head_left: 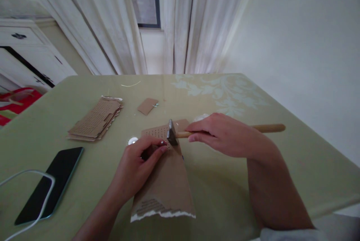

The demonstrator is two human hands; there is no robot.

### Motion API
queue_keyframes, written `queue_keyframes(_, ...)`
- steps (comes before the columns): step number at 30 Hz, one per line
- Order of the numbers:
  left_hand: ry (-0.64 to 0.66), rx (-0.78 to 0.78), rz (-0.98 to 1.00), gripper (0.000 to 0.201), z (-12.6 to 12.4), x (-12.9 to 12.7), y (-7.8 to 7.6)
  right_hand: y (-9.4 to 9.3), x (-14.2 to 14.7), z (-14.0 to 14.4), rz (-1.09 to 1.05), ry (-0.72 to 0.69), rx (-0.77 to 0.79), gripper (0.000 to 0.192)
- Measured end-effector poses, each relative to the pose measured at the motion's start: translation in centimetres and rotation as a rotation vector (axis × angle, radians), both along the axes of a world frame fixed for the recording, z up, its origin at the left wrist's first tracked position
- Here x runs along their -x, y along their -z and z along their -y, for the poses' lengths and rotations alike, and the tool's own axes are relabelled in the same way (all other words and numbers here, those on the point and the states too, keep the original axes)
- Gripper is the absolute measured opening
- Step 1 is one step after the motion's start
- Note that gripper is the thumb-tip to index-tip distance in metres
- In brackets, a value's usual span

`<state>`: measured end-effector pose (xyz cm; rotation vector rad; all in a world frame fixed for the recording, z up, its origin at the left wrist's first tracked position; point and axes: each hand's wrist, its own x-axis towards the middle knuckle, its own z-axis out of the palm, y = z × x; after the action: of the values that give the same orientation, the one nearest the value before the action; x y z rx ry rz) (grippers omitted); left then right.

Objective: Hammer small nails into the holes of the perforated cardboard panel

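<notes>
My right hand (225,134) grips the wooden handle of a small hammer (172,133), whose metal head rests over a brown cardboard piece (165,181) punched with rows of small holes. My left hand (137,166) presses on the cardboard just left of the hammer head, fingertips pinched together near the holes; whether it holds a small tool or nail I cannot tell. The cardboard lies on a green tablecloth (210,196) and has a torn white edge nearest me.
A stack of perforated cardboard sheets (97,119) lies at the left. A small cardboard scrap (147,106) sits behind it. A dark phone (52,183) with a white cable (25,175) lies near the front left. White curtains and a cabinet stand beyond the table.
</notes>
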<state>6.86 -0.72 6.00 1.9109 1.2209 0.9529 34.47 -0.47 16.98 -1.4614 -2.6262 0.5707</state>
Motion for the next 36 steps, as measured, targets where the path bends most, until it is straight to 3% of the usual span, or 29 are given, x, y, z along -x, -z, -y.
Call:
queue_keyframes(11,0.053,-0.109,-0.106,0.016,0.35,-0.19,-0.06,0.24,0.18,-0.23,0.032,-0.010,0.025,0.030)
queue_keyframes(36,0.102,-0.152,-0.118,0.017,0.53,-0.05,-0.14,0.26,0.39,-0.08,0.009,0.002,0.010,0.033)
